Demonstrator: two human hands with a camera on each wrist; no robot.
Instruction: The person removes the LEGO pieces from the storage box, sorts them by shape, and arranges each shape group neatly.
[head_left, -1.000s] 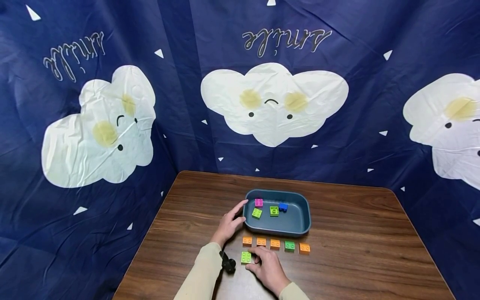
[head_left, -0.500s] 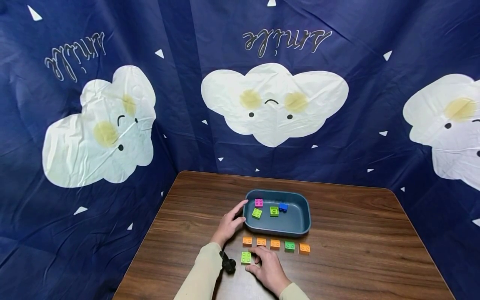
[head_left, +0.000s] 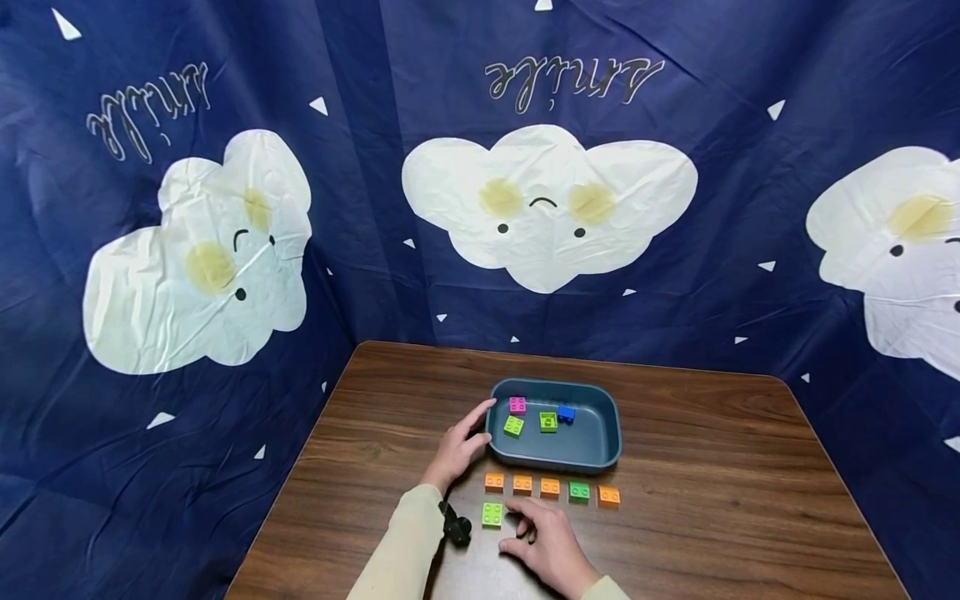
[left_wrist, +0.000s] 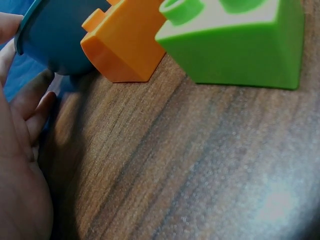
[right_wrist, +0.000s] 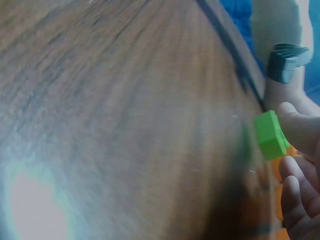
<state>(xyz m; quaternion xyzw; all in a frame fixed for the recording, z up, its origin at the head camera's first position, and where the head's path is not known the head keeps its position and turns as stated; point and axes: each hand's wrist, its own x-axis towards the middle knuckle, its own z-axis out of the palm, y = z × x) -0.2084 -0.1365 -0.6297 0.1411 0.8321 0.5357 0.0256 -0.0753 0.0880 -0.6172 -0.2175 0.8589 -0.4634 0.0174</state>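
My left hand (head_left: 453,450) rests at the left end of a blue-grey tub (head_left: 592,437), its extended fingers and thumb touching the rim. Just right of a lime toy brick (head_left: 492,515), my right hand (head_left: 551,542) holds nothing; its fingers are loosely bent and a small gap separates them from the brick. That brick stands studs-up on the table, and also shows large in the left wrist view as a green brick (left_wrist: 235,55). Beyond it runs a row of orange bricks (head_left: 494,482) with one darker green brick (head_left: 579,492).
Inside the tub lie a pink brick (head_left: 517,405), a lime brick (head_left: 513,427), an upturned lime brick (head_left: 548,422) and a blue brick (head_left: 566,414). A dark wrist camera (head_left: 457,527) sits on the left wrist. Navy cloth (head_left: 360,208) hangs behind the wooden table (head_left: 720,467).
My right hand has let go of the lime brick and drawn back slightly to the right. The left hand, tub and bricks have stayed in place.
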